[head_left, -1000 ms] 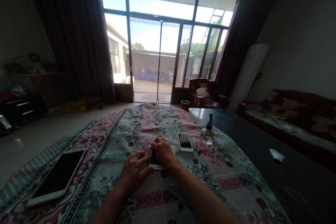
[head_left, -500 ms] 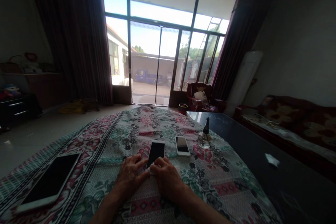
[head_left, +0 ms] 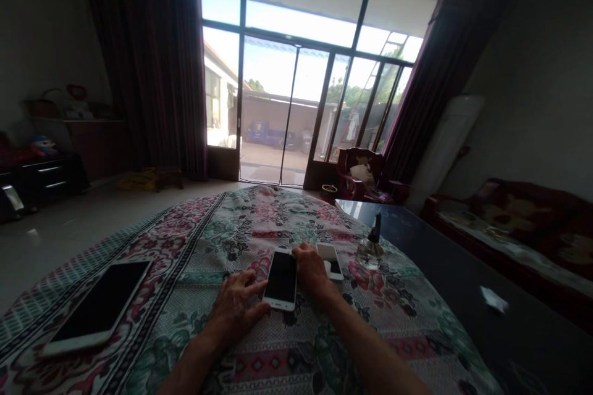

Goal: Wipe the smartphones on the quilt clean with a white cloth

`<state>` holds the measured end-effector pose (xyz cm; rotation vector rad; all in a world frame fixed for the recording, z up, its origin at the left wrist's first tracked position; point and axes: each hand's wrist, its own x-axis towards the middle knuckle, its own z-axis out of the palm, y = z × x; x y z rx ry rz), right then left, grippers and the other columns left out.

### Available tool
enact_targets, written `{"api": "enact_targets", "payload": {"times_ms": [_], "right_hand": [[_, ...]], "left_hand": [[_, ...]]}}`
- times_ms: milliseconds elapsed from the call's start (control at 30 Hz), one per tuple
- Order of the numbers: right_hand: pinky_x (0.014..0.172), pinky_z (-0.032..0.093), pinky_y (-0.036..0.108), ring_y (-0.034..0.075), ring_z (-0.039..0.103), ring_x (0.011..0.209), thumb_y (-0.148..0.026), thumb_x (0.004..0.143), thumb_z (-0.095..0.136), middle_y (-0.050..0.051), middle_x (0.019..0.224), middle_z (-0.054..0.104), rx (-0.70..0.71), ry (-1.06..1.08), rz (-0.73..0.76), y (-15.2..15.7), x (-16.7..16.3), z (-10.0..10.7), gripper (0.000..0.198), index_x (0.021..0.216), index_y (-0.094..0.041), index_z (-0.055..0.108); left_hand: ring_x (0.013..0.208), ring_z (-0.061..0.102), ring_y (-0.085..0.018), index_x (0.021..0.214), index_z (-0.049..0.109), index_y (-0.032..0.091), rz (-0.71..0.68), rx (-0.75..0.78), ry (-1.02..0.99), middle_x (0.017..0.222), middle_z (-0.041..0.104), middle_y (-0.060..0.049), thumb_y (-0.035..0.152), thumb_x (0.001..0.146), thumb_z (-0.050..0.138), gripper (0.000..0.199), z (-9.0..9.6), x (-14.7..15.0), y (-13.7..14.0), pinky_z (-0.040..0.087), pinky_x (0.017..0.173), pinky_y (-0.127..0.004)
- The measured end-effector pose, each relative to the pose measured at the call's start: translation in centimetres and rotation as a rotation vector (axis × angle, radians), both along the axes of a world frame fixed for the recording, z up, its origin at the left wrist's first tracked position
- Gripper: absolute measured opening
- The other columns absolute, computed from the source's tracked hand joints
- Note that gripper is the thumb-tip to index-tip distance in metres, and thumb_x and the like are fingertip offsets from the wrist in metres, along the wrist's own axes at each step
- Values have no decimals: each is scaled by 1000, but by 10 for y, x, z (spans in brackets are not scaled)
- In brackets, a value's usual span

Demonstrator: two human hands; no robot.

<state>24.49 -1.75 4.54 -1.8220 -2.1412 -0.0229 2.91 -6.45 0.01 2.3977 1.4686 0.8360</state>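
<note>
A white phone with a black screen (head_left: 281, 278) lies face up on the flowered cloth between my hands. My left hand (head_left: 238, 302) rests at its left edge, fingers spread, with index finger and thumb touching the side and lower corner. At the phone's upper right edge, my right hand (head_left: 312, 266) has its fingers curled together round a white tissue (head_left: 327, 268), mostly hidden in the hand. Partly behind that hand lies a smaller white phone (head_left: 334, 262). To its right stands a clear glass bottle with a black top (head_left: 370, 253).
A large white tablet (head_left: 99, 305) lies at the left on the patterned tablecloth (head_left: 204, 284). On the right, a dark glossy table (head_left: 445, 284) carries a crumpled white scrap (head_left: 494, 300). Beyond are a wooden armchair (head_left: 359, 170), a sofa (head_left: 514, 210) and glass doors.
My right hand has moved from the phone's lower edge up to its upper right edge with the tissue. My left hand stays by the left side. The view has shifted slightly.
</note>
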Motion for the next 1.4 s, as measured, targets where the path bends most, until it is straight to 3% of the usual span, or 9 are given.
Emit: {"api": "enact_targets", "payload": {"times_ms": [400,767,1067,1233,1400], "right_hand": [[85,40,26,18,53,97,-4,81,45,5,100,60,47,72,203,-71,-1,-15,36,104,-22,66],[79,40,26,18,53,91,-2,74,48,3,91,56,95,119,294,-76,-3,-17,31,91,-21,65],[83,41,26,18,52,96,-6,78,51,4,99,57,27,112,399,-89,-14,-12,25,93,-21,63],[81,41,26,17,53,94,-14,88,47,4,101,57,2,47,342,-85,-10,-8,23,96,-24,66],[75,42,23,15,57,85,-16,93,43,5,96,59,45,133,268,-58,3,-7,27,100,-23,68]], "left_hand": [[111,54,-27,118,68,35,-12,27,-4,118,62,-5,40,77,73,42,-5,0,-1,41,99,-43],[110,54,-28,119,68,34,-23,22,29,119,62,-6,39,75,74,44,-3,-1,1,40,98,-45],[108,55,-28,116,69,34,-21,66,52,117,63,-5,42,76,73,41,-3,-1,0,41,98,-46],[108,55,-29,116,69,34,-30,72,28,116,63,-4,41,75,72,42,-3,-1,0,41,98,-46],[108,55,-29,117,69,35,-26,54,26,115,63,-5,41,77,71,40,-1,-1,-1,40,98,-47]]}}
